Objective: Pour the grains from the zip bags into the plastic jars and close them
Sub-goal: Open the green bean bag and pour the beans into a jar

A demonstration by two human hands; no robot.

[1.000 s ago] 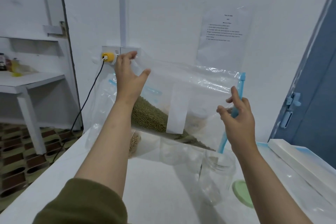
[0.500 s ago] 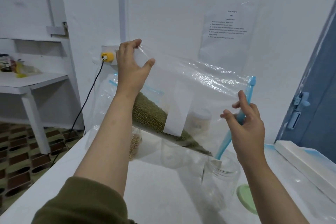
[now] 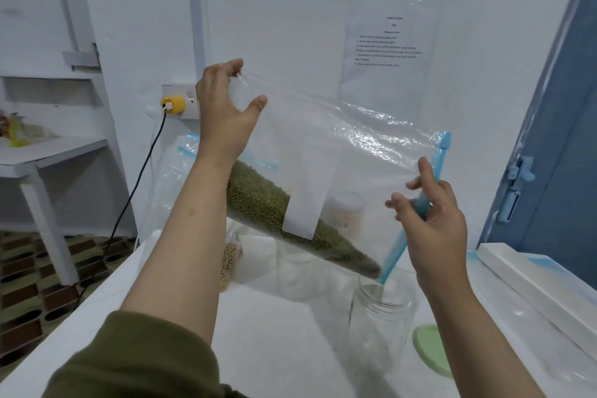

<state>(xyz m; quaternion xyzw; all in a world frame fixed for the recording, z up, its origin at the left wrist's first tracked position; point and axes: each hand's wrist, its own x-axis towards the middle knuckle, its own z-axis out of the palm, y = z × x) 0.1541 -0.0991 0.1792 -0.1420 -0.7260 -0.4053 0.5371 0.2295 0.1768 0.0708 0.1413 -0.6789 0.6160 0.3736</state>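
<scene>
Wall notice (image 3: 387, 42) text too small to read. Green lid (image 3: 429, 349) partly hidden behind right forearm. Items on side shelf (image 3: 48, 149) cut off at left edge.

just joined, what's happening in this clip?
A person is tipping a clear zip bag of green grains toward an open plastic jar on the white table. The left hand pinches the bag's raised bottom corner; the right hand holds the blue zip edge, its lower end just over the jar mouth. The grains have slid down to that corner. A green lid lies beside the jar.
</scene>
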